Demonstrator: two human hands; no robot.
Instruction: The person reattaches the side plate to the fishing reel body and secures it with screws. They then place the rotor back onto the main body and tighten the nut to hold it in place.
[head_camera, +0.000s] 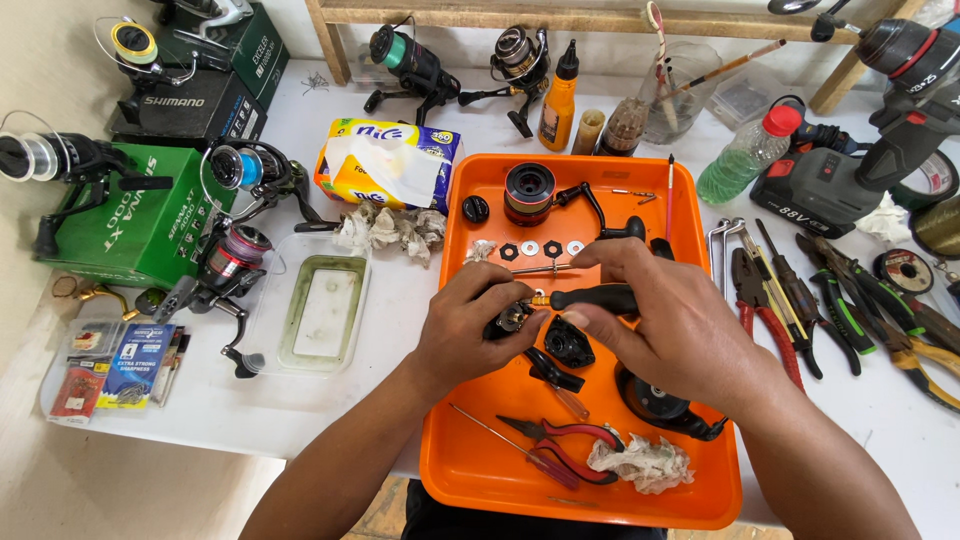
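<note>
Taking the orange tray (455, 470) as our mark: we find bare room along its lower left floor. Right of it, pliers (760, 310) and screwdrivers crowd the table. Behind it stand bottles; left of it, a clear plastic lid (315, 310).

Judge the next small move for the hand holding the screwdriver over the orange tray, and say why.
Probably a slow turn. The right hand holds the black-handled screwdriver level, its tip meeting the small reel part pinched in the left hand above the orange tray.
</note>
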